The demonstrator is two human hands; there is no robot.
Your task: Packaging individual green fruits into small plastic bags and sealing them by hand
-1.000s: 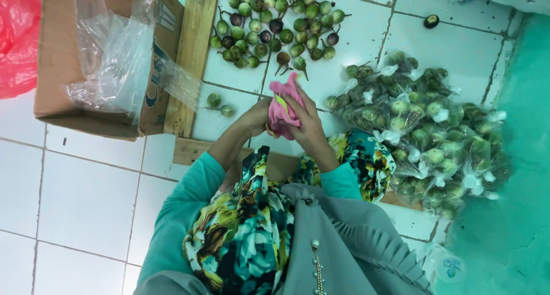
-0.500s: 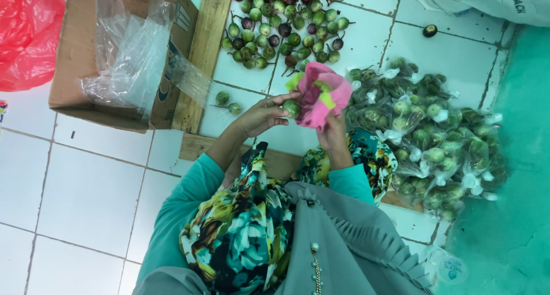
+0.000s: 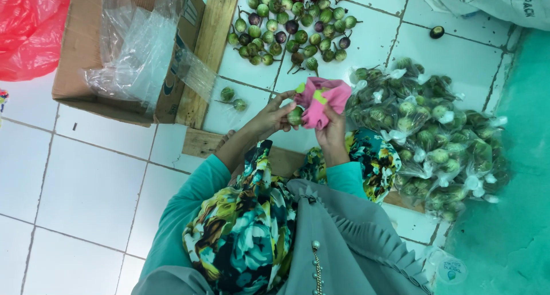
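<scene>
My left hand (image 3: pixel 268 120) holds a small round green eggplant (image 3: pixel 295 117) by the fingertips. It presses the fruit against a pink cloth (image 3: pixel 322 99) with yellow-green patches, which my right hand (image 3: pixel 333 136) grips from below. Both hands are raised over the white tiled floor, just in front of my knees in their floral fabric. A loose pile of green and purple eggplants (image 3: pixel 292 26) lies beyond the hands. Clear bags packed with green eggplants (image 3: pixel 435 137) are heaped to the right of my right hand.
A cardboard box (image 3: pixel 77 48) with clear plastic bags (image 3: pixel 140 54) stands at the left beside a wooden plank (image 3: pixel 209 54). Two stray eggplants (image 3: pixel 232 99) lie near the plank. A red plastic bag (image 3: pixel 26 28) is far left, a white sack (image 3: pixel 492 3) at top right.
My hands and the pink cloth have shifted a little to the right. The cloth has opened out, and the green eggplant now shows in my left fingers against it.
</scene>
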